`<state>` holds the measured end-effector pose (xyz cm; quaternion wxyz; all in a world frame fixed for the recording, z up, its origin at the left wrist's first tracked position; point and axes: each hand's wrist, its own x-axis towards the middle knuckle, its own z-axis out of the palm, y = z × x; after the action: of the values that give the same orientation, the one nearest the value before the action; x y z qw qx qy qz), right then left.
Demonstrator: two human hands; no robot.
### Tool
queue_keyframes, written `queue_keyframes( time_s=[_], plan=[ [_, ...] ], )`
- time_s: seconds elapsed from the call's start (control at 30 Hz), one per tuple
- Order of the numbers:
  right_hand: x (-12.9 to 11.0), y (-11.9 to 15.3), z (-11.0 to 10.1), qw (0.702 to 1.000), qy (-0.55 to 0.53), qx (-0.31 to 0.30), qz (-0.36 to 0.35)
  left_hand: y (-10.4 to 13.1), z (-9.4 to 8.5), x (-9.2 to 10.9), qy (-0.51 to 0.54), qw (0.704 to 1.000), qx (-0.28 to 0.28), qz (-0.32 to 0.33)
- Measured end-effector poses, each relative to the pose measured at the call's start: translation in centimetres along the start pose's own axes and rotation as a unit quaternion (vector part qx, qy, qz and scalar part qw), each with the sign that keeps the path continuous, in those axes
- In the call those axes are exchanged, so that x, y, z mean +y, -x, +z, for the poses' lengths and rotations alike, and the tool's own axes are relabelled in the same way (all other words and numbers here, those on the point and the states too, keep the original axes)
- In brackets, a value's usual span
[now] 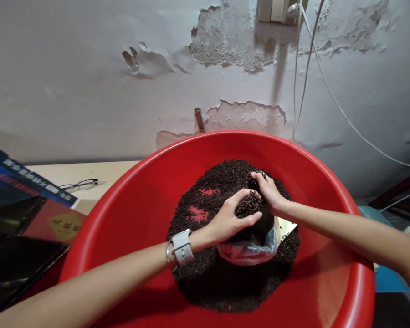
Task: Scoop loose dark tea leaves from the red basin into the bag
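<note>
A big red plastic basin (130, 209) fills the lower middle of the head view, holding a heap of dark loose tea leaves (222, 278). My left hand (227, 221), with a white watch on the wrist, is cupped around a handful of leaves above a clear plastic bag (249, 250) that lies open in the heap. My right hand (268, 191) rests on the leaves just behind it and also gathers some in its curled fingers. The two hands touch each other over the bag's mouth.
A pair of glasses (80, 184) lies on the pale table at the left. Dark boxes and a book (23, 214) are stacked by the left edge. A peeling wall with hanging white cables (305, 68) stands close behind the basin.
</note>
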<state>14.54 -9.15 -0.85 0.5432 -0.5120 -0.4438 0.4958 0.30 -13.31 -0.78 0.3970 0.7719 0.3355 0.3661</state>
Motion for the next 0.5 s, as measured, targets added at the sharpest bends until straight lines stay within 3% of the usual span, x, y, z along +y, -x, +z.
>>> queue_keyframes(
  time_s=[0.5],
  plan=[
    [0.15,0.03,-0.02,1.000,-0.003,-0.004,0.005,0.07,-0.05,0.19,0.006,1.000,-0.003,0.003]
  ],
)
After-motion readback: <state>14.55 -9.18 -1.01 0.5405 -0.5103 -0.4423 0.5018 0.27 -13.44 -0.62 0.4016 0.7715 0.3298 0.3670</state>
